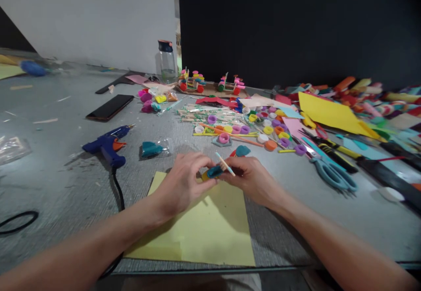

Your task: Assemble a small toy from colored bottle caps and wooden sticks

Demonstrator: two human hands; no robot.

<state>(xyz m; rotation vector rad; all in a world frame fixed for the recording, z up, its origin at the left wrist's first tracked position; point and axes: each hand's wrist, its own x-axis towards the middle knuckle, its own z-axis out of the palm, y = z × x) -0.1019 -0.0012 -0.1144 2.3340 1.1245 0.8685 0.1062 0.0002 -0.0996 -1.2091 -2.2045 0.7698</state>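
Above a yellow sheet of paper (210,234), both of my hands grip a small craft model (215,172) with teal and yellow parts. A pale stick (225,164) sticks up slantwise from it, and a teal disc with a bit of red (242,150) shows behind my right fingers. My left hand (184,179) pinches the model's left side, fingers closed. On the other side, my right hand (255,178) has its fingers closed around the stick end; its fingertips are partly hidden. A bag of teal clay (153,149) lies beyond my left hand.
A blue hot glue gun (107,144) lies left, its cord (118,190) running to the table's front edge. Behind it is a phone (110,107). Bottle caps (268,129), bundled sticks (204,113) and two finished models (232,83) stand farther back. Scissors (333,175) lie right.
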